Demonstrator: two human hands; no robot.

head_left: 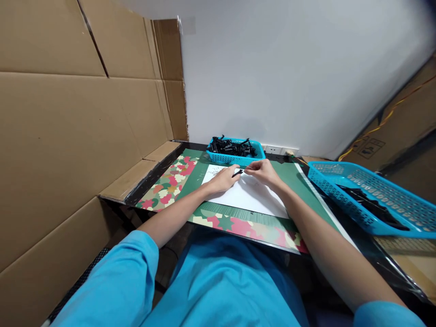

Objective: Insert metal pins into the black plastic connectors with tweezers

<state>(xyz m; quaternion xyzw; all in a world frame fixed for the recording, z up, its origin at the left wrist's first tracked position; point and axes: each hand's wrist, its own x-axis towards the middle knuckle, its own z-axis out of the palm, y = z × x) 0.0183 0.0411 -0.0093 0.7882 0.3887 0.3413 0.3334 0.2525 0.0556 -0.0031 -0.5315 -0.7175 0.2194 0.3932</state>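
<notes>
My left hand (225, 179) rests over a white sheet (245, 196), its fingers closed on a small black plastic part (237, 173) that sticks out toward the right. Close by on the right, my right hand (261, 171) is pinched at the part's end. Whatever lies between its fingertips is too small to make out. Faint tiny bits (214, 170) are scattered at the sheet's upper left corner. Just behind the hands stands a blue basket (235, 159) heaped with black plastic parts (231, 147).
A larger blue basket (374, 179) at the right holds long black pieces (373, 206). The table carries a green mat with a camouflage pattern (170, 184). Cardboard (78, 136) walls the left side. A white wall (272, 77) with sockets (273, 149) rises behind.
</notes>
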